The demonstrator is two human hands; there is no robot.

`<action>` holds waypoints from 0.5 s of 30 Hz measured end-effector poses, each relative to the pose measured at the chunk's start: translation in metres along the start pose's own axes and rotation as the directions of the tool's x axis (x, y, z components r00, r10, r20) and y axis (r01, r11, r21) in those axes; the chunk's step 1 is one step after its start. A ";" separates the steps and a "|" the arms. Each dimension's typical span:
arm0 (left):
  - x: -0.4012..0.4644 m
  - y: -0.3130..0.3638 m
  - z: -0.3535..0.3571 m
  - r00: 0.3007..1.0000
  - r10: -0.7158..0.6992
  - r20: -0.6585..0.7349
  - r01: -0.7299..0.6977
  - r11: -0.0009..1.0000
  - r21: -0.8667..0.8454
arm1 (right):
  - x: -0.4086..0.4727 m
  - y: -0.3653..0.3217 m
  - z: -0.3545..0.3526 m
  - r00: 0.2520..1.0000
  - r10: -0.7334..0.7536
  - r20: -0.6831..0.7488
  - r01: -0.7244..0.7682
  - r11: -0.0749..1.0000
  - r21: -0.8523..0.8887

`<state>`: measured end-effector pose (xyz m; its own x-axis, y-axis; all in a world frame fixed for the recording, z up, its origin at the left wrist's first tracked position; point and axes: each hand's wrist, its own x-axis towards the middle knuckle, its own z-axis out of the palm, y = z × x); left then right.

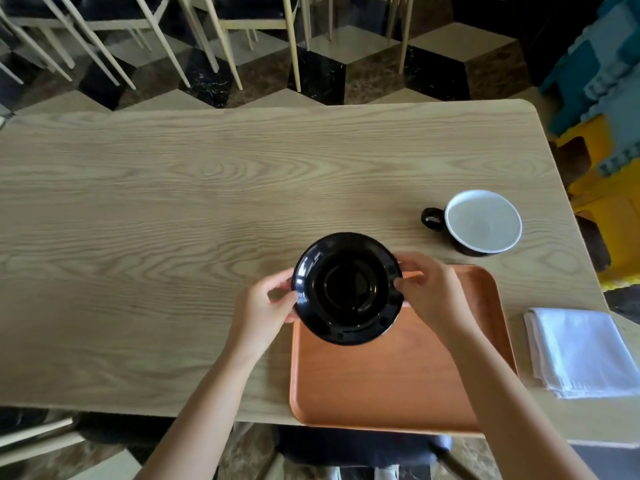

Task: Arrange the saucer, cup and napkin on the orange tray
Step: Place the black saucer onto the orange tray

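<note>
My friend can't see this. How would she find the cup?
Start at the long wooden table and go to the orange tray near its right end. Just past the tray's far right corner stands the cup, on the bare table. It is black outside and white inside, with a black handle pointing left; the saucer is all black and flat.

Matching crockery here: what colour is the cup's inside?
White inside the cup, black outside; seen in the head view.
</note>
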<state>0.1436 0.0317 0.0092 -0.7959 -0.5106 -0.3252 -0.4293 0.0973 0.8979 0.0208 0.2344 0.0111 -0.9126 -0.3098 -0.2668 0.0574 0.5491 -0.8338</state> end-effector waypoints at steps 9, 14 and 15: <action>-0.013 -0.017 0.003 0.999 -0.038 0.024 0.030 0.962 0.272 | -0.023 0.029 0.009 0.989 0.117 0.095 -0.132 0.975 0.177; -0.010 -0.018 0.005 0.998 -0.065 0.016 0.056 0.942 0.331 | -0.021 0.032 0.013 0.988 0.121 0.093 -0.134 0.980 0.148; -0.009 -0.018 0.005 0.997 -0.071 0.018 0.061 0.938 0.340 | -0.021 0.033 0.013 0.989 0.116 0.095 -0.129 0.981 0.146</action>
<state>0.1565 0.0387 -0.0049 -0.7706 -0.5012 -0.3937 -0.5967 0.3503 0.7219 0.0471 0.2488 -0.0176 -0.8571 -0.3167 -0.4063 0.2330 0.4650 -0.8541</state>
